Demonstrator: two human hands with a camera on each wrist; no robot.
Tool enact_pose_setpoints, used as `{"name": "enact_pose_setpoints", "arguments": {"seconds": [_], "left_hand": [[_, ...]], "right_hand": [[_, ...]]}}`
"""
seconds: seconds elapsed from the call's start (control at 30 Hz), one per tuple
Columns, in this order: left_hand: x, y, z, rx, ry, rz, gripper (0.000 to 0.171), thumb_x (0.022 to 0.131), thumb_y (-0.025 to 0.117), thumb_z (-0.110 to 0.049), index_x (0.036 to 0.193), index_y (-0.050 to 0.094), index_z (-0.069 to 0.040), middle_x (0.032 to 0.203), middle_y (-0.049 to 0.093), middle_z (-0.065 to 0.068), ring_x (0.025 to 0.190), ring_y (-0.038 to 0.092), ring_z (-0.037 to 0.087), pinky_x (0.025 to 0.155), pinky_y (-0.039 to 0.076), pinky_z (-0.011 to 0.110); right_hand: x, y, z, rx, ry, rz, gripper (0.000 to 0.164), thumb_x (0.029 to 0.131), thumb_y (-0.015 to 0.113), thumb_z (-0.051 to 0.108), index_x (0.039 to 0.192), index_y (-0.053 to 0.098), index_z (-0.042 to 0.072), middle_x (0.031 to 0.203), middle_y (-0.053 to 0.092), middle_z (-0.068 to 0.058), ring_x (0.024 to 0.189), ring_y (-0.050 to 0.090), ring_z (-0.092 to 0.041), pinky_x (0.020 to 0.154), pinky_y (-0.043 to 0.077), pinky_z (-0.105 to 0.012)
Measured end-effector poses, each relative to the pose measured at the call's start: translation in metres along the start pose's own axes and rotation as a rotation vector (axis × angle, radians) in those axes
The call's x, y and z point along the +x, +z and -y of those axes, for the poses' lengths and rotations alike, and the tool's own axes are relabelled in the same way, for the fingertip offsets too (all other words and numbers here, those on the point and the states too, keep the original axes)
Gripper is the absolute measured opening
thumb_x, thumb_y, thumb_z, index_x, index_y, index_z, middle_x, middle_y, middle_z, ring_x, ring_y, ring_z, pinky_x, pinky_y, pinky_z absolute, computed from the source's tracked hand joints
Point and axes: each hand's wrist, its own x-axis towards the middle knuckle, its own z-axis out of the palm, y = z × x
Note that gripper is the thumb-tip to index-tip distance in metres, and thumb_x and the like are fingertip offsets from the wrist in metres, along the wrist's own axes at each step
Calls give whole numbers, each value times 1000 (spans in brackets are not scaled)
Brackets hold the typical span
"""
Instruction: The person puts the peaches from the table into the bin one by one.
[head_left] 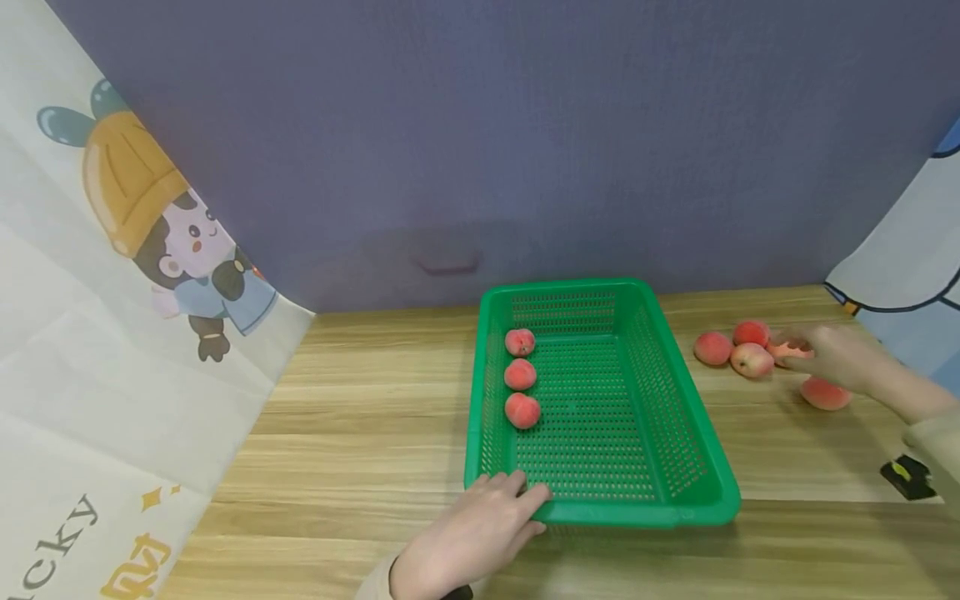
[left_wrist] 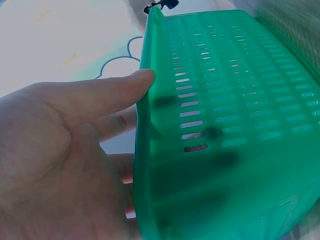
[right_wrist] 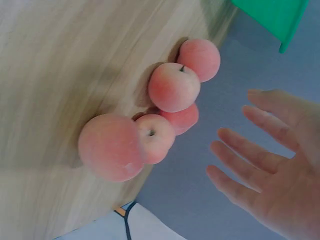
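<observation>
A green perforated plastic basket point(head_left: 592, 512) stands on the wooden table. My left hand point(head_left: 480, 521) grips its near rim at the left corner; in the left wrist view the thumb point(left_wrist: 120, 90) lies on one side of the basket wall point(left_wrist: 200, 175) and the fingers on the other. Three peaches, the middle one point(head_left: 520, 374) among them, form a row along the basket's left side. On the table to the right lie several more peaches point(head_left: 752, 360). Over them hovers my right hand point(head_left: 840, 358), its fingers spread and holding nothing in the right wrist view. Nearest to it is a pale peach point(right_wrist: 156, 137).
One peach point(head_left: 825, 393) lies a little nearer than the cluster. A small black object point(head_left: 907, 477) is by the right sleeve. A dark blue-grey panel point(head_left: 525, 150) rises behind the table, and a printed white sheet point(head_left: 97, 375) borders the left side.
</observation>
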Motion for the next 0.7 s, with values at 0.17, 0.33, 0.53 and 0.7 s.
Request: {"name": "enact_pose_setpoints", "arguments": {"seconds": [0.17, 0.33, 0.53, 0.7], "left_hand": [[0, 0, 0, 5, -4, 9, 23, 85, 57, -30, 102, 53, -16, 75, 48, -6, 61, 41, 4, 55, 33, 15], [0, 0, -1, 6, -6, 5, 22, 86, 56, -30, 102, 53, -17, 76, 47, -6, 63, 43, 4, 56, 33, 15], [0, -1, -1, -2, -6, 15, 21, 87, 54, -30, 103, 53, -17, 78, 48, -7, 65, 44, 3, 58, 34, 15], [-1, -1, -1, -7, 0, 24, 21, 88, 53, -30, 104, 53, -17, 80, 50, -6, 67, 46, 3, 60, 35, 16]], "right_hand": [[-4, 6, -7, 62, 0, 46, 26, 74, 63, 0, 97, 57, -11, 85, 60, -22, 76, 57, -37, 61, 46, -43], [-7, 11, -12, 96, 61, 114, 31, 77, 64, 9, 98, 56, -12, 91, 58, -28, 84, 54, -45, 66, 44, -48], [-10, 15, -19, 98, 77, 153, 37, 75, 64, 11, 101, 54, -14, 96, 55, -33, 89, 50, -50, 68, 43, -51], [-12, 22, -24, 52, 32, 102, 37, 71, 67, 7, 99, 55, -14, 86, 57, -25, 73, 54, -34, 64, 44, -44]]}}
